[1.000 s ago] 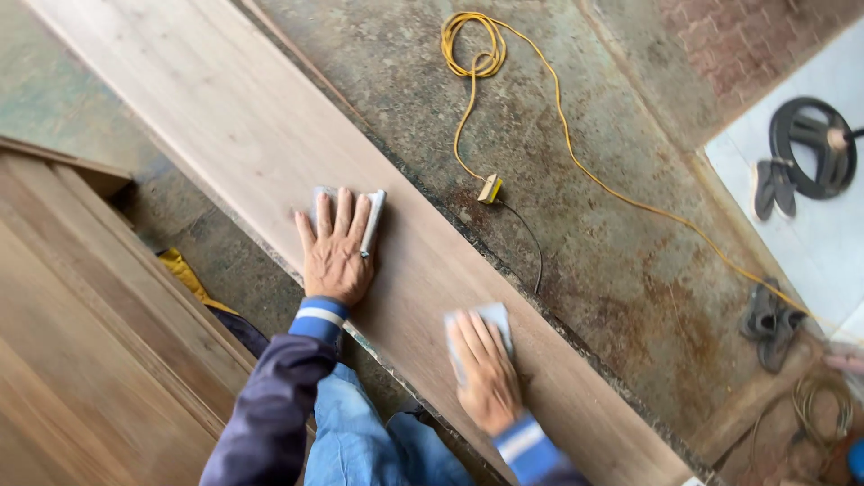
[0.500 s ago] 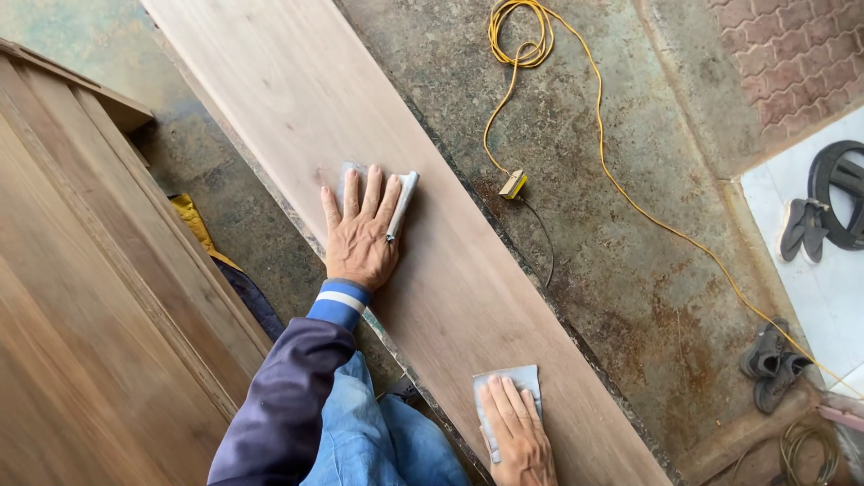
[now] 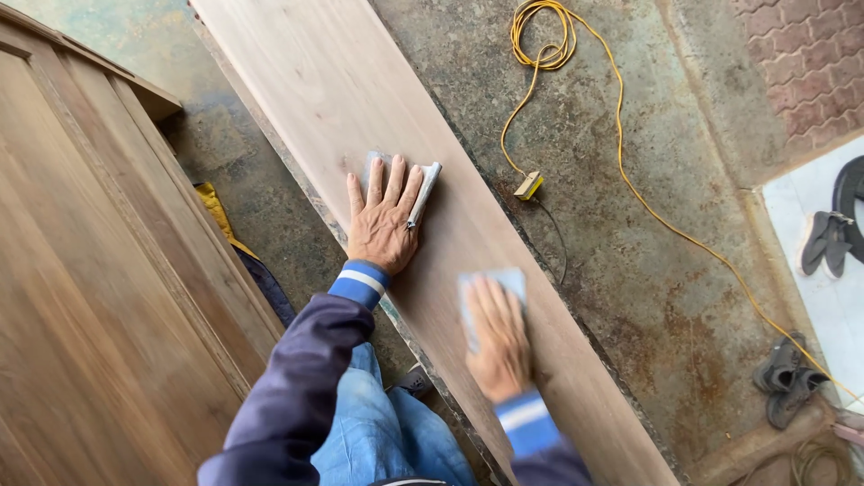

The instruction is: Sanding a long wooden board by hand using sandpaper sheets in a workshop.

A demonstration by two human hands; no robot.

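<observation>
A long pale wooden plank runs diagonally from top left to bottom right. My left hand lies flat on it, fingers spread, pressing a folded sheet of grey sandpaper against the wood. Lower down the plank, my right hand is blurred with motion and presses a second grey sandpaper sheet under its fingers. Both arms wear dark sleeves with blue and white cuffs.
A large brown wooden panel fills the left. A yellow cable coils and trails over the stained concrete floor. Dark shoes and sandals lie at the right, near white tiles.
My right hand has slid its sandpaper up the plank toward the left hand. The left hand stays on its sheet. The view has shifted a little.
</observation>
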